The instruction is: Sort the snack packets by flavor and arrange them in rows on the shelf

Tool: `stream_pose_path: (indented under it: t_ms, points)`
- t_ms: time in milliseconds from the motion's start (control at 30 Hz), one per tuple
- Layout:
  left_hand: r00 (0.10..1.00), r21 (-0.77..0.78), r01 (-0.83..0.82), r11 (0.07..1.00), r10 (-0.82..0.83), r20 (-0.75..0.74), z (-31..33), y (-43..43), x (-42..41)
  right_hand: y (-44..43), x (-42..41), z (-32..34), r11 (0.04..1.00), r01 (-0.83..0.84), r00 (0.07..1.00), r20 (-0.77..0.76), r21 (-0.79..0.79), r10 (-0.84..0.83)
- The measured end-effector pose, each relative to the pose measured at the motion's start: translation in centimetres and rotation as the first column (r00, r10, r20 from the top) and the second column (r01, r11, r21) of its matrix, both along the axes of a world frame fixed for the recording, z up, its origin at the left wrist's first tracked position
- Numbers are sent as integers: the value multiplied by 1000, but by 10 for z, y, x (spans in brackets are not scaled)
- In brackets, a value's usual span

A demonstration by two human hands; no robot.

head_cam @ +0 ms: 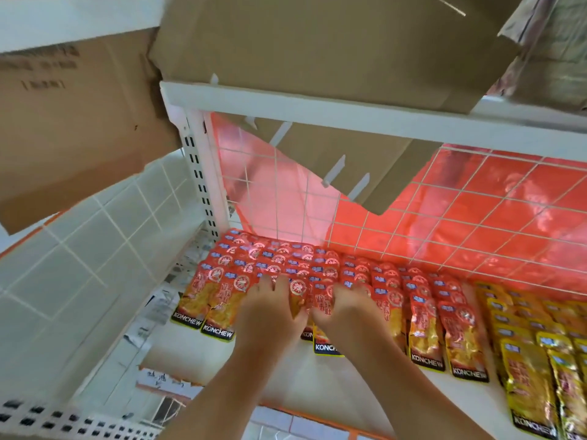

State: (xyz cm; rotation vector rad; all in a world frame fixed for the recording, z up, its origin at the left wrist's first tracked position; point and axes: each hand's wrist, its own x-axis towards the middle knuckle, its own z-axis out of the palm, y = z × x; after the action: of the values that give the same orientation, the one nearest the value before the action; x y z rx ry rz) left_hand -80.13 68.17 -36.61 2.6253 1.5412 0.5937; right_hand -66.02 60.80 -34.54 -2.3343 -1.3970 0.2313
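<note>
The white shelf point(317, 385) already carries most of the sorting. Red packets point(286, 265) lie in overlapping rows from 9 to 12 o'clock, and yellow packets point(524, 369) lie in rows at 3 o'clock. The middle red rows look uneven, so I judge that squaring them remains. The left grip point(270, 309) rests spread-fingered on one red row. The right grip point(346, 309), just beside it, covers the next row; whether it pinches I cannot tell.

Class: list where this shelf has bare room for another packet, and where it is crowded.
Bare shelf runs along the front, between the red packets and the front edge, left of the yellow packets. Behind, packed rows reach the wire grid.
</note>
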Motion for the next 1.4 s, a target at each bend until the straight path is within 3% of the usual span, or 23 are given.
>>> stream_pose_path:
  t_ms: [267, 633, 1400]
  points:
    - [996, -15, 28, 999, -29, -86, 0, 5, -4, 13, -4, -5, 991, 5, 1000, -14, -136, -7]
    - [998, -36, 54, 998, -55, -32, 2, 5, -3, 23, 2, 1, 941, 13, 999, -39, -337, -28]
    - [995, 27, 90, 996, -91, 48, -2, 11, -6, 28, 2, 10, 918, -8, 999, -40, -397, -8]
